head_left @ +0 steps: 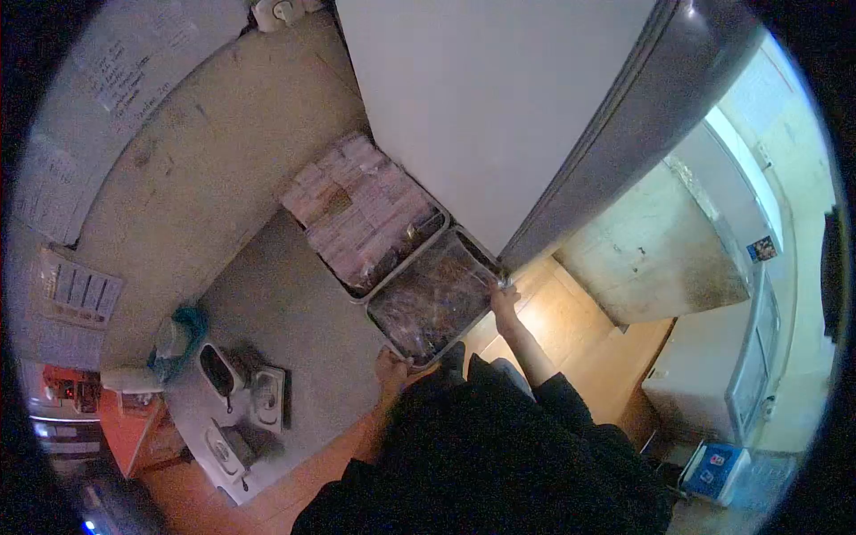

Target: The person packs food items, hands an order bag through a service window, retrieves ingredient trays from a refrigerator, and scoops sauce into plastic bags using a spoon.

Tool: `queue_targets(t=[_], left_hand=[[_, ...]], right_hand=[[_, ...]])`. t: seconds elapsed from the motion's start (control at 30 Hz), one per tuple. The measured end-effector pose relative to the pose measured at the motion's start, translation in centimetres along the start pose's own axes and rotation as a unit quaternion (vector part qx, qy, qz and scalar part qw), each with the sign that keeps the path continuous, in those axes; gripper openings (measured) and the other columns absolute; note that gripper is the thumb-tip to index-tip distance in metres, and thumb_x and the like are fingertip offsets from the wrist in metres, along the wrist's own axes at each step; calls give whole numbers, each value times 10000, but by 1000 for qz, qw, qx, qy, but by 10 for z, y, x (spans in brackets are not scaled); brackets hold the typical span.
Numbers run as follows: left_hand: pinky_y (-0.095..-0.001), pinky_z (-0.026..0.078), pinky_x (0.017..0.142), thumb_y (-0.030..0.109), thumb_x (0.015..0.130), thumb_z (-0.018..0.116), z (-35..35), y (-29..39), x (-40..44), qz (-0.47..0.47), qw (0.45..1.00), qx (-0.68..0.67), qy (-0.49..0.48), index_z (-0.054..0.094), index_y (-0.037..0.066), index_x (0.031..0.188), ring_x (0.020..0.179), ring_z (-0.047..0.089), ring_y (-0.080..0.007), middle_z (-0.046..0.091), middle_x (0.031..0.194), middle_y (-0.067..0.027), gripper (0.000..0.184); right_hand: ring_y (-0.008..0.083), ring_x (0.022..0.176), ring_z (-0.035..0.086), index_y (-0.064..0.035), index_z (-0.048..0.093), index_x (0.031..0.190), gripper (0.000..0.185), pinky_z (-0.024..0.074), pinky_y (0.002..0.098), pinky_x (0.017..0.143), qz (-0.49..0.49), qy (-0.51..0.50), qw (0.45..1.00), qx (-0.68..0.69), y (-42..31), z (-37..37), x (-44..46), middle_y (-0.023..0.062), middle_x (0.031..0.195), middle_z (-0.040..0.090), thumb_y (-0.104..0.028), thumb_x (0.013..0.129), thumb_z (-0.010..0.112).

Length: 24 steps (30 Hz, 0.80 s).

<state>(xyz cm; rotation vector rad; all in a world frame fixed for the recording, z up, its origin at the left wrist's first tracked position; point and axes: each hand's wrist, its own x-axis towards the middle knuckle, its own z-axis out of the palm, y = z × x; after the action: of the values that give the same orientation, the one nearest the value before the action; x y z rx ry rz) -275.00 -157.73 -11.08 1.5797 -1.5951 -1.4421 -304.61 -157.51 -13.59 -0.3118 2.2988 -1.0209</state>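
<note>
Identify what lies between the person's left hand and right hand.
In the head view, the nearer tray lies between the left hand and the right hand, each at its edge.

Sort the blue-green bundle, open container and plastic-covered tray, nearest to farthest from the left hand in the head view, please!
1. Plastic-covered tray: touching the left hand.
2. Open container: left, on the table.
3. Blue-green bundle: farther left, near the wall.

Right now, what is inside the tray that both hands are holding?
Inside the tray, brownish contents show through what looks like clear plastic. The left hand and right hand hold its edges. Whatever lies deeper is covered; I can't name it.
</note>
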Motion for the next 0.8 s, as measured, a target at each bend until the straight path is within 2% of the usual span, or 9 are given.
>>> queue_targets(t=[0.1, 0.2, 0.23, 0.3, 0.37, 0.47, 0.57, 0.63, 0.8], left_hand=[[-360, 458, 664, 76, 599, 709, 8, -17, 8, 39, 984, 148, 95, 474, -41, 1040, 765, 555, -214, 541, 817, -124, 513], [-338, 433, 721, 50, 597, 701, 7, -8, -6, -10, 994, -9, 106, 477, -29, 1090, 820, 541, -226, 532, 871, -125, 548], [-327, 429, 726, 26, 602, 693, 2, 0, -7, 163, 976, 90, 116, 461, -27, 1112, 812, 541, -228, 527, 893, -123, 563], [-316, 426, 730, 1, 607, 684, 3, 19, -13, 327, 918, 185, 128, 446, -25, 1134, 805, 541, -230, 522, 914, -120, 579], [-348, 427, 732, 64, 657, 676, 3, 54, -22, 6, 996, 34, 85, 412, -22, 1166, 818, 537, -265, 501, 938, -141, 579], [-386, 407, 778, 98, 683, 655, 15, 52, -21, 50, 969, 173, 167, 407, -9, 1174, 891, 509, -295, 478, 981, -180, 560], [-447, 358, 857, 126, 708, 623, 47, 107, -26, 123, 842, 328, 411, 414, 29, 1190, 1001, 437, -350, 426, 1037, -246, 534], [-455, 353, 863, 114, 709, 615, 74, 125, -25, 195, 842, 327, 383, 429, 44, 1183, 1020, 422, -358, 420, 1050, -247, 513], [-461, 359, 858, 149, 718, 593, 145, 193, -22, 319, 876, 290, 216, 472, 63, 1142, 1012, 437, -366, 423, 1088, -228, 449]], right_hand=[[368, 1055, 405, 35, 181, 1253, 827, 356, 433, 889, -46, 71, 996, -24, 2, 2, 2, 237, 1197, 339, -524, 769, 553], [330, 1072, 426, 16, 159, 1273, 853, 385, 439, 857, -134, -75, 984, 87, 10, -10, 8, 233, 1229, 336, -527, 761, 573], [311, 1079, 432, 13, 158, 1279, 855, 403, 432, 837, -121, -144, 973, 135, 7, -19, 7, 228, 1231, 343, -506, 758, 594], [292, 1103, 381, 33, 203, 1252, 748, 334, 389, 907, -72, -258, 950, 158, 1, -40, 8, 220, 1189, 344, -398, 783, 595], [280, 1094, 372, 53, 265, 1219, 664, 313, 379, 923, 14, -367, 914, 170, -3, -66, 14, 212, 1146, 357, -329, 792, 601], [317, 1002, 443, 73, 310, 1181, 630, 355, 429, 871, -249, -32, 968, 18, -9, -94, 14, 233, 1030, 442, -284, 770, 628], [280, 909, 487, 23, 351, 1153, 572, 408, 369, 777, -487, 187, 853, -18, -110, -168, -37, 186, 1010, 461, -186, 721, 661], [317, 883, 503, 12, 373, 1144, 593, 417, 376, 767, -473, 26, 875, 98, -161, -193, -60, 193, 979, 482, -210, 699, 697], [292, 840, 581, -23, 535, 1063, 512, 456, 370, 743, -510, 14, 849, 139, -190, -209, -56, 152, 908, 602, -230, 642, 740]])
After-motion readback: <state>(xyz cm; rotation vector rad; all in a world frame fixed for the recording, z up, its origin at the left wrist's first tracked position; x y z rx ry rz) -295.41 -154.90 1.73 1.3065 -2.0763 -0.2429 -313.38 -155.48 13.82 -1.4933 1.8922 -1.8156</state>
